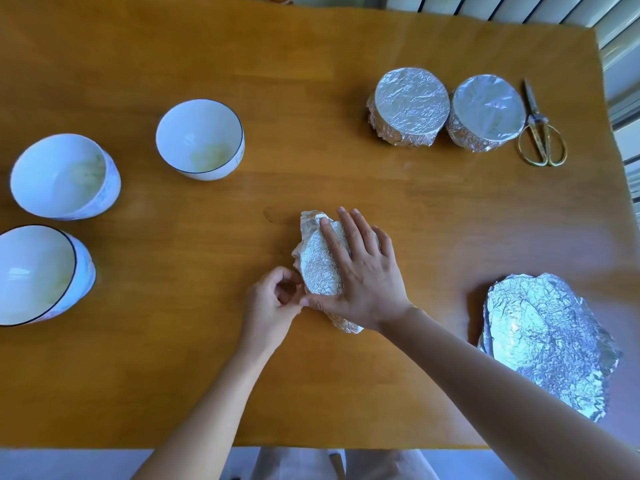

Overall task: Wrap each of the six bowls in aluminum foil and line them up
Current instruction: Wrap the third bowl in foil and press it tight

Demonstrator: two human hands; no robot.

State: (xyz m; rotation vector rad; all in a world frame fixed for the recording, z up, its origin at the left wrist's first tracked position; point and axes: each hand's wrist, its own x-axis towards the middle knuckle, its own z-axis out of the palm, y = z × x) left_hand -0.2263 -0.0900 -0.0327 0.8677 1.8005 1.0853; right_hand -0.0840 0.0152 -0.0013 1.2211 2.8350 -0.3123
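The right hand (360, 271) is pressing flat, fingers spread; just left of it, the left hand (273, 303) is pinching foil (318, 268).

Person: visible parts, listed from the hands back to the lap.

1. left hand (273, 306): bare from fingertips to wrist.
2. right hand (363, 289): bare. The nails that show on its fingers (349, 233) are short, plain and rounded, cut close to the tips.
3. left forearm (207, 403): bare along all of its visible length, slender, and cut off by the bottom edge of the view.
4. right forearm (502, 382): also bare. It looks broader toward the lower right corner under the wide lens.
5. lap garment (294, 465): pale whitish cloth in soft folds, in two parts with a narrow darker gap between them. Its kind cannot be told.
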